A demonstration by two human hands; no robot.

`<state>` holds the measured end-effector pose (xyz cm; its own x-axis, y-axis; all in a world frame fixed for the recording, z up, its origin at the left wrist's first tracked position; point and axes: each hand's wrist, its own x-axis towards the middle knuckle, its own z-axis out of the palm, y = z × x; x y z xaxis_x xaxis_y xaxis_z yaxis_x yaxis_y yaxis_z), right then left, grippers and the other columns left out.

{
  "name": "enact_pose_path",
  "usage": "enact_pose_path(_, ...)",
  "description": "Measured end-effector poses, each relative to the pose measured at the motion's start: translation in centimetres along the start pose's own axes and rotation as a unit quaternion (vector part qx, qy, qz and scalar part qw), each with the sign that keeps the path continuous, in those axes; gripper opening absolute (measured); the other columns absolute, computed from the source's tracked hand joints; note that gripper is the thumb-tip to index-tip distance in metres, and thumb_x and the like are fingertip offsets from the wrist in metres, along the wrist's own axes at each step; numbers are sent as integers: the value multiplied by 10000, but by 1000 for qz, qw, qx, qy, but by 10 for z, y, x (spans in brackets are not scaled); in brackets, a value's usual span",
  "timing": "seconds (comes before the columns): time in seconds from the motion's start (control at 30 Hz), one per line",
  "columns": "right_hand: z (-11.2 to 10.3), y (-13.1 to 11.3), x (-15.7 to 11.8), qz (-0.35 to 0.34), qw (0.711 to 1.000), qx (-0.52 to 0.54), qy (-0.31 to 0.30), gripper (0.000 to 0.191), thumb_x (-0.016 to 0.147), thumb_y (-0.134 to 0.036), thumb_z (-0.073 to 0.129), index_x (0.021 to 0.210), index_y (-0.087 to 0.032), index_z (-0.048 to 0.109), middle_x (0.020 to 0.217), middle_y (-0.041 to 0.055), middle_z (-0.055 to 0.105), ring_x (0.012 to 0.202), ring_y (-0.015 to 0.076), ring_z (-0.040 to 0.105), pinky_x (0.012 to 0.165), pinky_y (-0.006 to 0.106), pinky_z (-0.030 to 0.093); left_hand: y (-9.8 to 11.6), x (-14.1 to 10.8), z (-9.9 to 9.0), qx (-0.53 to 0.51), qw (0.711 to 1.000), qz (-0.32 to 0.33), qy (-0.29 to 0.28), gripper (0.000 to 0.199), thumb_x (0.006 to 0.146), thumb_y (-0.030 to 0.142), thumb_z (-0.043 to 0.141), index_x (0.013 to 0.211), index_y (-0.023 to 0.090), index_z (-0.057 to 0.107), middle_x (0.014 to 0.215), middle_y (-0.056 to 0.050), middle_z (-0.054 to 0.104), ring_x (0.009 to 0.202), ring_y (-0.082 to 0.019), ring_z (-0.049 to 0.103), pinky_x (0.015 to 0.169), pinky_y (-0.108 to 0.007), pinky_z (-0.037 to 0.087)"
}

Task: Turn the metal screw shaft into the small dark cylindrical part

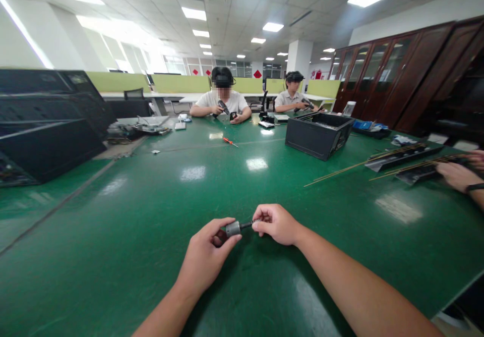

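Observation:
Near the front of the green table (181,190), my left hand (206,254) grips a grey metal cylinder (233,228) between thumb and fingers. A thin dark shaft (246,225) sticks out of the cylinder to the right. My right hand (275,224) pinches the shaft's far end, with its fingertips hiding the tip. Both hands are just above the tabletop, and the part lies roughly level between them.
A red screwdriver (230,142) lies beyond my hands. Behind it stands a dark open box (317,135). Black casings (49,135) are at left. Thin rods (340,172) and another person's hands (459,175) are at right. Two people sit across the table.

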<state>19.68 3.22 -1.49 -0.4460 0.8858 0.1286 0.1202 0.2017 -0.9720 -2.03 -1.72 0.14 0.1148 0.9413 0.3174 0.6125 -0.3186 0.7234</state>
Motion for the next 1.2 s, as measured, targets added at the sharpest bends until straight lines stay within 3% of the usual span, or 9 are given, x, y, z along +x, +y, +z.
enact_pose_path(1.2, -8, 5, 3, 5, 1000, 5, 2, 108, 759, -228, 679, 797, -162, 603, 596, -19, 620, 546, 123, 585, 549, 223, 423, 5, 1, -2, -3, 1000, -11, 6, 356, 788, 461, 669, 1051, 221, 699, 832, -15, 686, 614, -154, 542, 610, -285, 473)
